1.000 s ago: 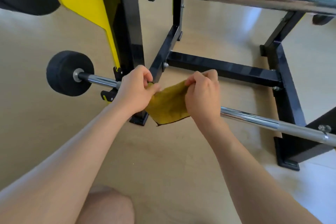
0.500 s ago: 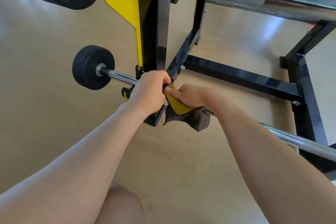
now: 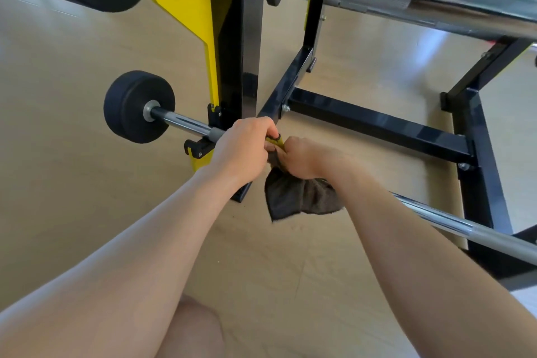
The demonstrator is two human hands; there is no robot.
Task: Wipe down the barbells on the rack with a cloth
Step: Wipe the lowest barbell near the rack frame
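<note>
Spread flat a second ago, the cloth [image 3: 296, 197] has now been bunched round the lower barbell [image 3: 465, 227] beside the rack upright [image 3: 247, 67], gripped by the left hand [image 3: 241, 148] and right hand [image 3: 302, 158] drawn together, so wiping seems ready to begin.

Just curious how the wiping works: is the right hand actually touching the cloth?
Touching. The head view shows the right hand curled round the cloth, whose dark end hangs below it.

Glossy tan floor [image 3: 72, 212], pale light glare [image 3: 430, 43]
</note>
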